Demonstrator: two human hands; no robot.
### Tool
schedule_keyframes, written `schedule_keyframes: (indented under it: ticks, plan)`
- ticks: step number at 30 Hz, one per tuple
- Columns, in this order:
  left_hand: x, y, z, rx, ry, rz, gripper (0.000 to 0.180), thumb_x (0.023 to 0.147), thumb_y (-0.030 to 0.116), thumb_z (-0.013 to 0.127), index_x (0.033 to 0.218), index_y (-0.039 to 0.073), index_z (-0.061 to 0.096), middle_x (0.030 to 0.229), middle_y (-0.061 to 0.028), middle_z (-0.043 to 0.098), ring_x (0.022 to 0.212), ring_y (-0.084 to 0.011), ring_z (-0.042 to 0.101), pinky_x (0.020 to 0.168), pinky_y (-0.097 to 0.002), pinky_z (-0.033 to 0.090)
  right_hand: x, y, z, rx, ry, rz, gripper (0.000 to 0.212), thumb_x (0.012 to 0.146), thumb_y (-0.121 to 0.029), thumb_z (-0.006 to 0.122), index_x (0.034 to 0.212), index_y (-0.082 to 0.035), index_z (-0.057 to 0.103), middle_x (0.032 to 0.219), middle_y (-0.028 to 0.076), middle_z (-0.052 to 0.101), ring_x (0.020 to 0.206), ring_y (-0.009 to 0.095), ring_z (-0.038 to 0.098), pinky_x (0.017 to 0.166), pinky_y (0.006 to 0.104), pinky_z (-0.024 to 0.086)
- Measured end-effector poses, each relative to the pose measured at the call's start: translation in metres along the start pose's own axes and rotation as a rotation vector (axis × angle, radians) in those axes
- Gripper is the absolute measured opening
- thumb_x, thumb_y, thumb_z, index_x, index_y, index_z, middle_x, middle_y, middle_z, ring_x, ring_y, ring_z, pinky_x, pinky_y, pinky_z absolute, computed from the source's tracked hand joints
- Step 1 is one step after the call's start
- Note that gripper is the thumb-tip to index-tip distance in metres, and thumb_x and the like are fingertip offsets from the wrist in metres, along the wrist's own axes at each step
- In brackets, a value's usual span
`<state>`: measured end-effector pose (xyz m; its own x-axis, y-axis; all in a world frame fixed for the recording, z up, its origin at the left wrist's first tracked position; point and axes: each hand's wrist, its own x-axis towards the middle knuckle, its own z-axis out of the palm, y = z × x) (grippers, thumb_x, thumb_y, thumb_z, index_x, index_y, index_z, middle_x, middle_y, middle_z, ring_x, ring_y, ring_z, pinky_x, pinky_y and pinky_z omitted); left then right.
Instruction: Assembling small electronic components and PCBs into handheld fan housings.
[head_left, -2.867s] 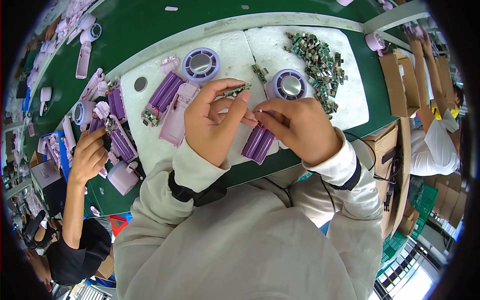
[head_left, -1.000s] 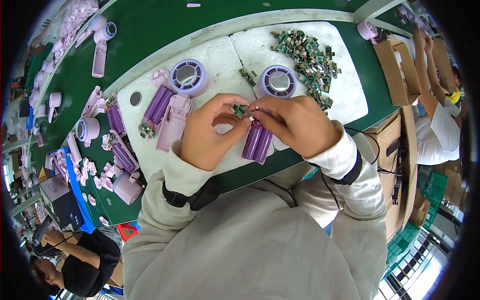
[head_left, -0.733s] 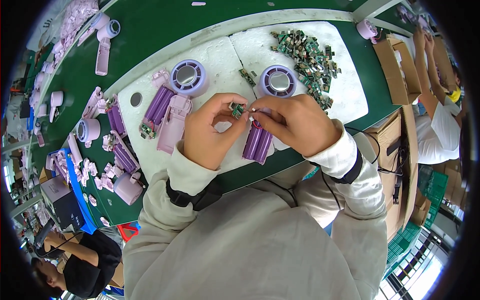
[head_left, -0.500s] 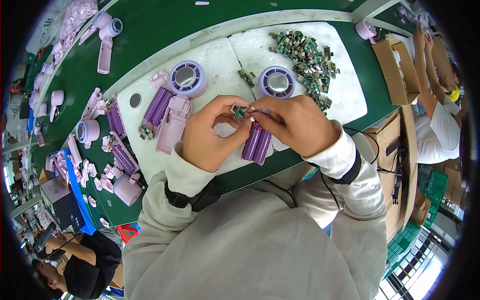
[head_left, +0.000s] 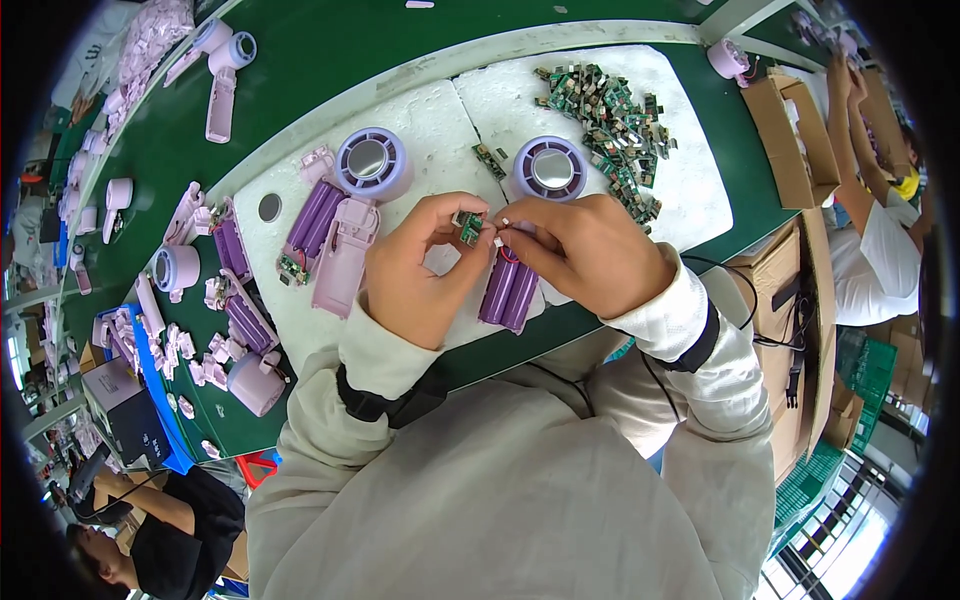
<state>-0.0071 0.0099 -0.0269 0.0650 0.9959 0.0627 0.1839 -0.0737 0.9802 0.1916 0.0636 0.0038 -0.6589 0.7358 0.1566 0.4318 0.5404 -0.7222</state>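
My left hand point(head_left: 422, 262) pinches a small green circuit board point(head_left: 469, 229) between thumb and fingertips. Close beside it, my right hand point(head_left: 592, 247) is closed on the thin wires with small white connectors point(head_left: 503, 234). Those wires run to a pair of purple battery cells point(head_left: 510, 291) hanging just below my fingertips, over the foam's front edge. Behind my hands stands a lilac round fan head point(head_left: 550, 168), with a single loose board point(head_left: 490, 161) to its left. A second fan head point(head_left: 372, 160) adjoins an opened lilac handle shell point(head_left: 346, 256) and another purple battery pair point(head_left: 315, 217).
A heap of green circuit boards point(head_left: 612, 125) covers the right of the white foam sheet point(head_left: 432, 120). Lilac housings and fan parts point(head_left: 255, 380) crowd the green table on the left. An open cardboard box point(head_left: 792, 140) stands at the right. Other people work on both sides.
The board in my left hand has tilted slightly and moved a little left. My right hand and the hanging battery pair have shifted slightly left too; both grips persist.
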Motion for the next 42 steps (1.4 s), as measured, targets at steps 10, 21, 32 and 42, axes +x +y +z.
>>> schedule_keyframes:
  ticks: [10,21,32,42]
  plan:
    - [0.006,0.003,-0.003,-0.181,0.091,0.046,0.031,0.090,0.001,0.069,0.120,0.000,0.060,0.110,-0.0117,0.068,0.095,-0.0162,0.069,0.085,-0.0294,0.054,0.000,-0.005,0.009,-0.013,0.118,0.088,0.013,0.087,-0.012,0.070,0.098,-0.005,0.072,0.052,0.007,0.054,0.043,0.020,0.055,0.046,0.0324,0.042]
    - [0.005,0.001,-0.006,-0.345,-0.034,-0.099,0.028,0.099,0.001,0.058,0.126,-0.004,0.056,0.114,-0.0137,0.066,0.103,-0.0190,0.068,0.093,-0.0301,0.054,-0.004,-0.005,0.009,0.031,0.168,0.115,0.014,0.088,-0.012,0.070,0.097,-0.002,0.072,0.048,0.003,0.046,0.041,0.013,0.045,0.044,0.0292,0.036]
    - [0.007,-0.007,-0.006,-0.277,-0.040,-0.016,0.025,0.096,-0.001,0.062,0.120,-0.006,0.062,0.114,-0.0124,0.067,0.105,-0.0177,0.067,0.094,-0.0288,0.054,-0.002,-0.001,0.011,0.068,0.212,0.133,0.014,0.087,-0.011,0.072,0.096,0.000,0.072,0.048,0.002,0.044,0.041,0.010,0.042,0.044,0.0281,0.035]
    - [0.006,0.000,-0.006,-0.312,-0.010,-0.077,0.025,0.094,-0.003,0.064,0.119,-0.005,0.065,0.114,-0.0119,0.067,0.105,-0.0179,0.066,0.094,-0.0285,0.054,-0.001,0.000,0.013,0.048,0.204,0.149,0.013,0.087,-0.010,0.072,0.096,-0.002,0.072,0.047,0.001,0.043,0.041,0.010,0.041,0.043,0.0285,0.034]
